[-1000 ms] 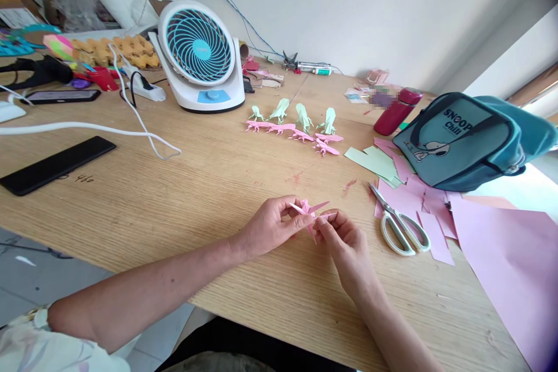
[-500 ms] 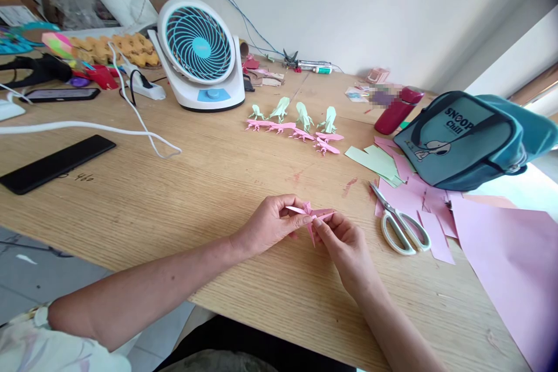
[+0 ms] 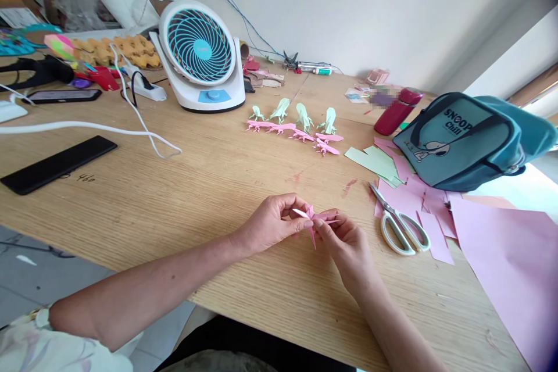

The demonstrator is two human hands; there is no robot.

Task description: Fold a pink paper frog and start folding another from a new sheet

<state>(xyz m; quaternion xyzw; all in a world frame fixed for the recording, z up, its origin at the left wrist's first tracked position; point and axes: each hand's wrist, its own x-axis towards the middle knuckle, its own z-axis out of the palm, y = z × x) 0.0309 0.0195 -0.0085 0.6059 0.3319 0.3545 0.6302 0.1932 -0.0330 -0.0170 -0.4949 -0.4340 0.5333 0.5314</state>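
Note:
Between my fingertips, just above the wooden table [image 3: 209, 186], is a pink folded-paper figure [image 3: 311, 233] with several narrow points sticking out. My left hand [image 3: 271, 224] pinches its left side between thumb and fingers. From the right, my right hand [image 3: 346, 244] pinches the same figure, thumb close to the other thumb. Part of the paper is covered by my fingers. Farther back stands a row of pink paper insects [image 3: 283, 127], with several pale green paper insects [image 3: 304, 117] behind them.
Scissors with white handles [image 3: 404, 232] lie right of my hands beside pink paper pieces [image 3: 436, 235] and green strips [image 3: 370, 161]. A teal bag [image 3: 453, 145] and red bottle [image 3: 397, 111] stand behind. At left are a fan [image 3: 200, 49], white cable [image 3: 87, 125] and black bar [image 3: 56, 164].
The pink paper figure has turned slightly between my fingers, and its points now lie at a different angle. Both hands keep their pinch and have barely moved.

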